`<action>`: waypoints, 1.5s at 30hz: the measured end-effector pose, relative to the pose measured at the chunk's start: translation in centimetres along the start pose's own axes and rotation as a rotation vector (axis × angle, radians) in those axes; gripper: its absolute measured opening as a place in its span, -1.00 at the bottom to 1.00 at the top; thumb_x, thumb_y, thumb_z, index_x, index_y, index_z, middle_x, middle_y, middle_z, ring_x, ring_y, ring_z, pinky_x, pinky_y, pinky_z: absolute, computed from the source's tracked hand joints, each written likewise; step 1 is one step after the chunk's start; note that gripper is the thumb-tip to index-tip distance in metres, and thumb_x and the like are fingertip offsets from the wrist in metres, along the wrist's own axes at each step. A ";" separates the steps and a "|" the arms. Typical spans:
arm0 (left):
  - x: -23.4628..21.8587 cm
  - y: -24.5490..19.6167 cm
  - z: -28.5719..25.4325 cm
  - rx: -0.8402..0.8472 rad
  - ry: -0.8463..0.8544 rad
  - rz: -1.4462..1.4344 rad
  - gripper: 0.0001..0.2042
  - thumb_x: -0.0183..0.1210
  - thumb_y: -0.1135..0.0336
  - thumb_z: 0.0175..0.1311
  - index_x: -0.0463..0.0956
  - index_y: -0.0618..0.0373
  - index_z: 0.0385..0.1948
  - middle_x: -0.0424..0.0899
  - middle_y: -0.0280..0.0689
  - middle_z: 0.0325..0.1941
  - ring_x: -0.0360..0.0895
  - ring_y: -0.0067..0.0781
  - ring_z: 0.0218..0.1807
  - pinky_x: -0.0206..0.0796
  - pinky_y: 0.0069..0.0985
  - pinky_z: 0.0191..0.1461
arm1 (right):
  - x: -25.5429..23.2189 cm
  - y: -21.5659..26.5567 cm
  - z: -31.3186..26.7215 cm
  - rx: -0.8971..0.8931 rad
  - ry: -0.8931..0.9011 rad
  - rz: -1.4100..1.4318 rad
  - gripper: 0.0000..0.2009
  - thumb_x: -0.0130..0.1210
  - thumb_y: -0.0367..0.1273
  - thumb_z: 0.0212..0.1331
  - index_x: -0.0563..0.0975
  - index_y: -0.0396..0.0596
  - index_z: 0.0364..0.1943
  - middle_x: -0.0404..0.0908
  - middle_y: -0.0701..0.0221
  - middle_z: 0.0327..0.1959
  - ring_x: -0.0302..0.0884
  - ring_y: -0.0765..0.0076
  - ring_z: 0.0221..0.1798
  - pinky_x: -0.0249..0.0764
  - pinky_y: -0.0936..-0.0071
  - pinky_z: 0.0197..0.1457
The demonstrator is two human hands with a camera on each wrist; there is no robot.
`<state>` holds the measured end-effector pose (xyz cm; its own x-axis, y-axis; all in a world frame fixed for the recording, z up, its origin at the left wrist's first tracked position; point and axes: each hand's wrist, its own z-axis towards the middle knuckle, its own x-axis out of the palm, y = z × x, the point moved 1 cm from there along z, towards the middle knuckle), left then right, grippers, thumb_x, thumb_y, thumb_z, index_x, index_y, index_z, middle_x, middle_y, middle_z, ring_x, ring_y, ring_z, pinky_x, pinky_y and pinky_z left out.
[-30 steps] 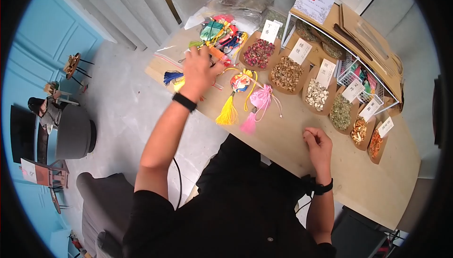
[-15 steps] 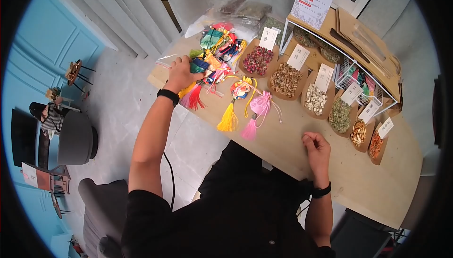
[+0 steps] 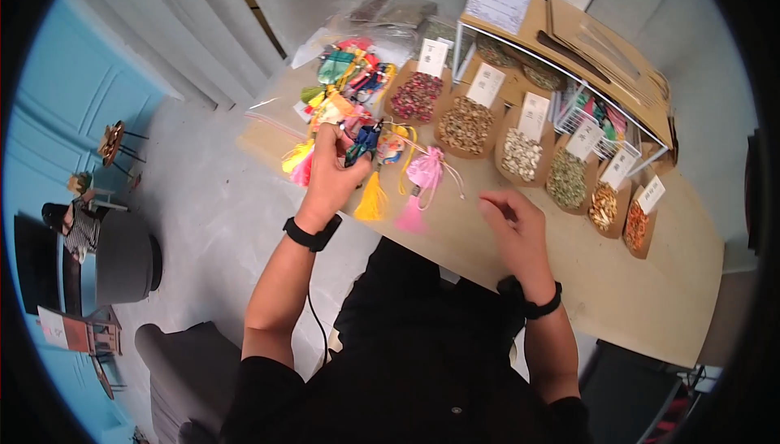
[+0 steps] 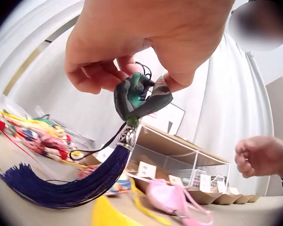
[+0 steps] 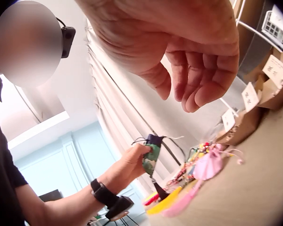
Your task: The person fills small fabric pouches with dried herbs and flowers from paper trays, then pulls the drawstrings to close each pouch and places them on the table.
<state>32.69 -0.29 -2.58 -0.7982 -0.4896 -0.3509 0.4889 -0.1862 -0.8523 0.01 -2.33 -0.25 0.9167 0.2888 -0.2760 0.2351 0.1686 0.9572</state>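
Note:
My left hand (image 3: 331, 180) pinches a small dark green patterned sachet (image 4: 153, 104) between thumb and fingers, above the table. From the sachet's base hang a silver bead (image 4: 127, 136) and a navy tassel (image 4: 92, 183). Below it on the table lie a pink drawstring sachet (image 3: 425, 169) with a pink tassel and a multicoloured sachet (image 3: 391, 148) with a yellow tassel (image 3: 371, 199). My right hand (image 3: 518, 226) hovers over the table's near side, fingers loosely curled and holding nothing; the right wrist view shows its thumb apart from the fingers.
Colourful sachets and tassels (image 3: 351, 70) are heaped at the table's far left, by plastic bags (image 3: 390, 12). Labelled brown paper trays of dried flowers and herbs (image 3: 465, 123) form a curved row. Behind them stands a wood-topped shelf (image 3: 601, 38) with a wire basket.
My left hand has lifted the dark green sachet out of the heap and brought it rightward, toward me. My right hand has shifted slightly left and its fingers have loosened.

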 end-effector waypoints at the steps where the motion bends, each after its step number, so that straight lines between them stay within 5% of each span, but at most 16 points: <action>1: 1.2 -1.8 -0.7 -0.020 0.008 -0.017 -0.68 0.31 0.49 0.10 0.33 0.11 -0.20 0.36 -0.39 -0.26 0.29 -0.55 -0.21 0.24 -0.53 -0.09 | 0.4 1.5 0.3 0.013 0.027 0.002 -0.78 0.29 -0.36 0.39 0.70 -0.20 -0.01 0.76 0.43 -0.17 0.67 0.59 -0.14 0.57 0.57 -0.05; 9: 8.1 -6.9 -3.9 0.298 0.065 -0.019 -0.63 0.40 0.52 -0.06 0.37 0.11 -0.28 0.38 -0.20 -0.25 0.37 -0.13 -0.24 0.25 -0.29 -0.17 | 1.9 3.6 1.8 0.071 0.155 0.334 -0.52 0.36 -0.16 0.35 0.60 -0.26 0.17 0.77 0.26 -0.09 0.67 0.49 -0.06 0.59 0.43 0.06; 12: 9.5 -7.3 -4.3 0.436 0.072 0.061 -0.61 0.46 0.46 -0.06 0.38 0.10 -0.27 0.40 -0.19 -0.25 0.37 -0.06 -0.23 0.24 -0.21 -0.18 | 1.8 1.9 1.5 0.050 0.108 0.220 -0.60 0.32 -0.25 0.39 0.61 -0.27 0.15 0.77 0.31 -0.11 0.66 0.53 -0.09 0.59 0.47 0.04; 22: 11.0 -8.1 -5.3 0.300 0.181 -0.130 -0.57 0.36 0.49 0.04 0.40 0.20 -0.04 0.42 -0.14 -0.16 0.43 -0.04 -0.11 0.34 -0.22 -0.02 | 0.3 1.6 0.3 0.088 -0.019 0.420 -0.82 0.17 -0.45 0.47 0.64 -0.24 0.02 0.73 0.47 -0.27 0.61 0.69 -0.29 0.48 0.64 -0.25; 25: 11.3 -7.2 -5.4 0.185 0.163 -0.192 -0.72 0.17 0.49 0.34 0.47 0.22 0.06 0.53 -0.28 -0.13 0.44 -0.57 -0.21 0.36 -0.55 -0.22 | 0.0 1.1 -0.1 0.064 0.000 0.453 -0.83 0.17 -0.46 0.46 0.63 -0.25 0.02 0.73 0.46 -0.25 0.62 0.69 -0.26 0.49 0.65 -0.21; 29: 9.8 -9.2 -5.3 -0.128 0.256 -0.474 -0.82 -0.05 0.57 0.45 0.54 0.29 -0.08 0.55 -0.41 -0.32 0.41 -0.67 -0.30 0.33 -0.59 -0.21 | -0.2 0.8 -0.7 0.021 0.050 0.449 -0.78 0.19 -0.44 0.46 0.61 -0.24 0.09 0.74 0.42 -0.13 0.65 0.63 -0.11 0.55 0.59 -0.01; 32: 9.5 -9.1 -5.5 0.014 0.280 -0.365 -0.82 0.03 0.60 0.31 0.55 0.30 -0.12 0.57 -0.23 -0.24 0.52 -0.41 -0.18 0.38 -0.48 -0.04 | -0.3 1.2 -0.5 0.041 0.124 0.538 -0.70 0.20 -0.40 0.47 0.59 -0.24 0.18 0.73 0.37 -0.02 0.65 0.56 0.03 0.55 0.51 0.15; 36: 9.8 -10.5 -5.8 0.057 0.345 -0.242 -0.91 0.09 0.56 0.31 0.54 0.31 -0.23 0.56 -0.24 -0.36 0.52 -0.45 -0.32 0.35 -0.47 -0.21 | -0.8 1.8 -0.3 0.145 0.140 0.685 -0.64 0.20 -0.35 0.49 0.57 -0.25 0.25 0.73 0.29 0.08 0.64 0.49 0.13 0.55 0.44 0.22; 37: 10.1 -10.7 -6.1 -0.031 0.323 -0.301 -0.94 0.05 0.54 0.36 0.50 0.28 -0.26 0.45 -0.41 -0.44 0.32 -0.69 -0.34 0.25 -0.57 -0.26 | -1.0 1.7 -0.3 0.135 0.101 0.682 -0.66 0.21 -0.36 0.48 0.59 -0.24 0.22 0.72 0.29 0.09 0.63 0.48 0.14 0.55 0.43 0.22; 39: 10.4 -10.0 -6.1 -0.064 0.348 -0.278 -0.94 0.06 0.53 0.37 0.51 0.27 -0.26 0.45 -0.43 -0.43 0.31 -0.70 -0.33 0.24 -0.58 -0.26 | -1.1 1.2 -0.1 0.114 0.031 0.682 -0.70 0.23 -0.38 0.45 0.63 -0.23 0.17 0.72 0.29 0.13 0.62 0.47 0.17 0.55 0.41 0.23; 42: 10.9 -9.8 -5.9 -0.116 0.321 -0.306 -0.93 0.08 0.52 0.38 0.54 0.28 -0.25 0.48 -0.40 -0.44 0.35 -0.72 -0.33 0.28 -0.57 -0.28 | -0.9 0.8 -0.6 -0.218 -0.037 0.360 -0.78 0.28 -0.43 0.38 0.70 -0.18 0.04 0.73 0.28 0.14 0.65 0.42 0.17 0.56 0.43 0.21; 45: 11.4 -9.5 -5.4 -0.160 0.282 -0.456 -0.91 0.06 0.52 0.40 0.55 0.28 -0.24 0.50 -0.42 -0.44 0.36 -0.74 -0.32 0.30 -0.56 -0.29 | -1.7 4.4 -1.5 -0.604 -0.064 -0.203 -0.75 0.30 -0.52 0.16 0.75 -0.10 -0.06 0.64 0.15 0.27 0.59 0.01 0.31 0.51 0.21 0.32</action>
<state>17.07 0.48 -0.54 -0.9903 -0.1390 -0.0043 0.0300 -0.1834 -0.9826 -1.02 -0.70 4.35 0.8949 0.1411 -0.4233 0.2002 0.7208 0.6636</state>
